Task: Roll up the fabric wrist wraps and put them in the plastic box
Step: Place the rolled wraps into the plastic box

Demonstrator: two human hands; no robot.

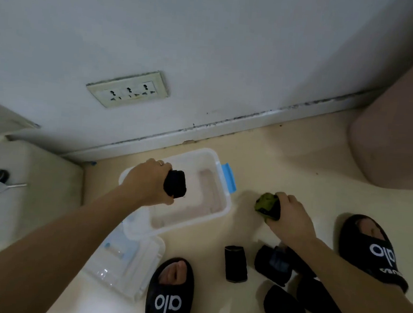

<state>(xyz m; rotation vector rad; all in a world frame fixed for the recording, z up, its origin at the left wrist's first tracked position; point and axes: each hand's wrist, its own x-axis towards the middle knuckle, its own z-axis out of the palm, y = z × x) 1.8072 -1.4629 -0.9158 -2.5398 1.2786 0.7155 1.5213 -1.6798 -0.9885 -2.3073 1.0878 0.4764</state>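
Note:
A clear plastic box (224, 202) with a blue latch stands on the cream floor near the wall, and nothing lies inside it. My left hand (146, 183) holds a rolled black wrap (175, 184) over the box's left half. My right hand (288, 218) grips a rolled green wrap (266, 205) just above the floor, to the right of the box. Three more black wraps lie on the floor near my feet: a rolled one (236, 263), one with a dark blue patch (274, 264) and a rounded one (283, 310).
The box's clear lid (123, 263) lies on the floor in front of the box. Both my feet wear black slippers (169, 296), (373, 248). A wall with a socket plate (128, 91) runs behind the box. A pink object (394, 146) stands at the right.

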